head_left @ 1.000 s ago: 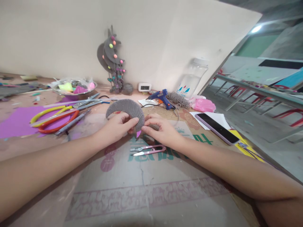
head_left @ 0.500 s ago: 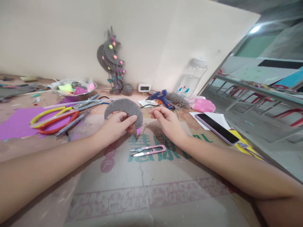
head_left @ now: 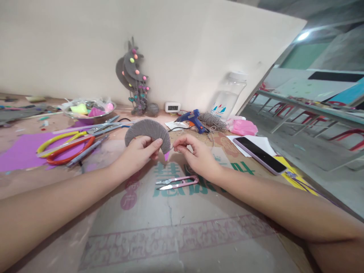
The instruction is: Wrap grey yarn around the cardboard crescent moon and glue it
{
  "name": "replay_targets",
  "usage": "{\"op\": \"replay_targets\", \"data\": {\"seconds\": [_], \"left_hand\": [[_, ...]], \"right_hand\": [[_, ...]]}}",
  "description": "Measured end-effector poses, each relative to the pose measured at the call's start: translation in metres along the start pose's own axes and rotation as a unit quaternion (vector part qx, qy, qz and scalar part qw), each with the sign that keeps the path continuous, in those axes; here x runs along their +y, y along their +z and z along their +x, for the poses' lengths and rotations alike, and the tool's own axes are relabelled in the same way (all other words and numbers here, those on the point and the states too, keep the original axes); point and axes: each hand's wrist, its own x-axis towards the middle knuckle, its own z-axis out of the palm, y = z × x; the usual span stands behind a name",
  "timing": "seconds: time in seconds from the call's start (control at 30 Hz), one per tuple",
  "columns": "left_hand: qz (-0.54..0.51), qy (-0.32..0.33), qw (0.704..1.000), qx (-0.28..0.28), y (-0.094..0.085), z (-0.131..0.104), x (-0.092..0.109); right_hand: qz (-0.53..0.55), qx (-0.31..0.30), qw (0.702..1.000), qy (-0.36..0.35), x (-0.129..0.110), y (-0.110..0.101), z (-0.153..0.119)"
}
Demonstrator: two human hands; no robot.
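My left hand pinches a grey yarn-wrapped crescent between thumb and fingers. A bare purple tip shows at the crescent's right end. Just right of that tip, my right hand has thumb and forefinger pressed together; a thin strand seems to run there, but it is too fine to make out surely. Pink thread snips lie below both hands on a printed cardboard sheet.
Behind stand a decorated grey moon ornament, a timer, a blue glue gun and a bottle. Scissors and a metal bowl are left; a phone lies right.
My right hand has moved slightly left, closer to the crescent's purple tip. My left hand still holds the crescent in nearly the same place.
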Motion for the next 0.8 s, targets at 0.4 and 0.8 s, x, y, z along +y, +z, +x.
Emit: {"op": "replay_targets", "data": {"seconds": [0.4,0.8], "left_hand": [[-0.019,0.016,1.000,0.008,-0.0022,-0.0020,0.0058],[-0.019,0.043,0.998,-0.033,-0.0010,0.0006,-0.0022]], "right_hand": [[-0.091,-0.056,0.993,-0.044,-0.0032,0.0011,-0.0004],[-0.099,-0.046,0.993,-0.037,-0.0038,0.0034,-0.0018]]}}
